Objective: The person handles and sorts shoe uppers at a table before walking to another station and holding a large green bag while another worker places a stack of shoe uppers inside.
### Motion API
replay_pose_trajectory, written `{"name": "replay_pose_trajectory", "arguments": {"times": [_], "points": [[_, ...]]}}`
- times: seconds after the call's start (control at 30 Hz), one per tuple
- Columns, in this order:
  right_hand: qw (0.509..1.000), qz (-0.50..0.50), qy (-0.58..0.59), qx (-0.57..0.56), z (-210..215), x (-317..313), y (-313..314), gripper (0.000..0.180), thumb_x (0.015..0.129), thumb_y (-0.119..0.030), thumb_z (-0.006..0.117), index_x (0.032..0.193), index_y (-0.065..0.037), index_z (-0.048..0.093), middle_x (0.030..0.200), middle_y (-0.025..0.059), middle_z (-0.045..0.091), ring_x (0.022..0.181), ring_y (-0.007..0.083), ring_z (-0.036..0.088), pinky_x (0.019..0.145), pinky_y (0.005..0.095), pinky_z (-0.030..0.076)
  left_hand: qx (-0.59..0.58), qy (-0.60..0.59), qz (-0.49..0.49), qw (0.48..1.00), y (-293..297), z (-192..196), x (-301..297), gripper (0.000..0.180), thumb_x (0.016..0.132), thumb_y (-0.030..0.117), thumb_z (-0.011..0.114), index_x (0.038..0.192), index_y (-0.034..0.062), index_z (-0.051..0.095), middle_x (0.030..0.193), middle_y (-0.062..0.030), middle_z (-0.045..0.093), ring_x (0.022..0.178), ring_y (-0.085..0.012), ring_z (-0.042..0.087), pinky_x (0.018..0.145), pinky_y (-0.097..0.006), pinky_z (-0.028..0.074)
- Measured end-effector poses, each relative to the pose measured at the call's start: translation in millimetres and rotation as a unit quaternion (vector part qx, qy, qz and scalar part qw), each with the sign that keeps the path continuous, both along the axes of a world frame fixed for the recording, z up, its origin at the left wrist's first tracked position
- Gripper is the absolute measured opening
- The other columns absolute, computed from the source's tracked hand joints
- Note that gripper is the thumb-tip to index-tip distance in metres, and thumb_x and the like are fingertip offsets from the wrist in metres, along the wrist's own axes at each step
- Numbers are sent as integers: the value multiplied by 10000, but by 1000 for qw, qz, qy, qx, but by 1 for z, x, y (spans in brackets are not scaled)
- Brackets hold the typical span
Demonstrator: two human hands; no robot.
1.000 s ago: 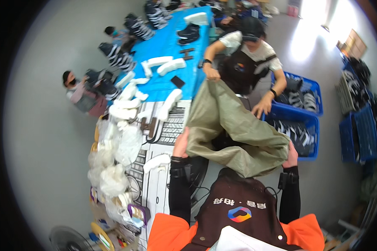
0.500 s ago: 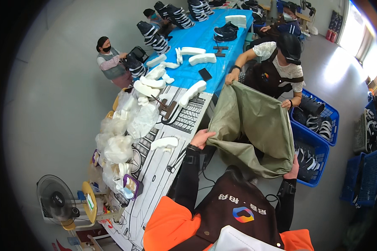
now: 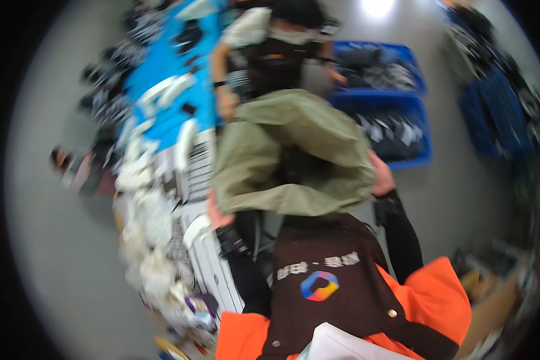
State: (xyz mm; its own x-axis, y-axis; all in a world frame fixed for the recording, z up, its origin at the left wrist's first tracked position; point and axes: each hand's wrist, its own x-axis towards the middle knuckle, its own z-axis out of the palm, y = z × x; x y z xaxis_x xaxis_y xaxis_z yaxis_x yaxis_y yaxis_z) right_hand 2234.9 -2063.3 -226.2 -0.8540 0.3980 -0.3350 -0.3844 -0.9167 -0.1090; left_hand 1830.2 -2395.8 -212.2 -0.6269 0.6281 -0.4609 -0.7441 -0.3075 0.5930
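A large olive-green cloth sack (image 3: 306, 129) is stretched between my hands, its mouth gaping upward and its inside dark. At the sack's left side, my left hand (image 3: 218, 211) grips the rim, fingers partly hidden by cloth. My right hand (image 3: 381, 174) clasps the opposite side of the rim. Across from me a masked co-worker (image 3: 282, 60) in a dark apron stands at the far edge, one hand (image 3: 227, 103) at the sack's far left corner. The co-worker's other hand (image 3: 336, 76) is apart from the cloth. Motion blurs the picture.
Left of me runs a long table with a blue cover (image 3: 162, 63), white foam-like pieces (image 3: 187, 141), a phone (image 3: 188, 109) and clear plastic bags (image 3: 156, 264). Blue baskets (image 3: 427, 144) of dark shoes stand on the floor to the right, and more crates (image 3: 498, 114) beyond them.
My view has swung right, and the sack sits further left in it. Its mouth has spread wider and rounder. The co-worker's hand on the right has let go of the rim.
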Motion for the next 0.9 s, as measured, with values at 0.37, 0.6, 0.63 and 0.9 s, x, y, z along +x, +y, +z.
{"name": "replay_pose_trajectory", "arguments": {"times": [0.37, 0.6, 0.63, 0.9], "points": [[985, -106, -131, -33, -17, -6, -75, 449, 1076, -308, 447, 1384, 11, 516, 1335, 135, 617, 1167, 263, 626, 1054, 422, 475, -61, 16, -60, 996, 4, 23, -78, 514, 1015, 348, 550, 1409, 20, 517, 1405, -157, 576, 1288, -336, 544, 1089, -494, 421], [975, -139, -169, -32, -20, -2, -103, 453, 1080, -288, 426, 1419, 8, 477, 1353, 136, 605, 1206, 257, 607, 1081, 420, 459, -92, 25, -92, 991, 5, 39, -72, 527, 1009, 378, 561, 1398, 25, 523, 1394, -151, 580, 1255, -336, 564, 1062, -489, 449], [976, -150, -153, -31, -15, 1, -106, 455, 1080, -285, 425, 1425, 8, 470, 1357, 136, 603, 1209, 255, 606, 1079, 419, 461, -87, 24, -98, 991, 4, 36, -74, 530, 1009, 383, 559, 1402, 28, 520, 1398, -150, 577, 1260, -335, 561, 1062, -488, 450], [967, -164, -196, -8, 7, 22, -132, 454, 1073, -273, 437, 1414, 23, 478, 1360, 149, 601, 1198, 258, 614, 1059, 419, 475, -17, 13, -132, 991, 3, 28, -79, 502, 1029, 369, 512, 1401, 32, 521, 1398, -153, 582, 1272, -329, 557, 1093, -491, 420]]}}
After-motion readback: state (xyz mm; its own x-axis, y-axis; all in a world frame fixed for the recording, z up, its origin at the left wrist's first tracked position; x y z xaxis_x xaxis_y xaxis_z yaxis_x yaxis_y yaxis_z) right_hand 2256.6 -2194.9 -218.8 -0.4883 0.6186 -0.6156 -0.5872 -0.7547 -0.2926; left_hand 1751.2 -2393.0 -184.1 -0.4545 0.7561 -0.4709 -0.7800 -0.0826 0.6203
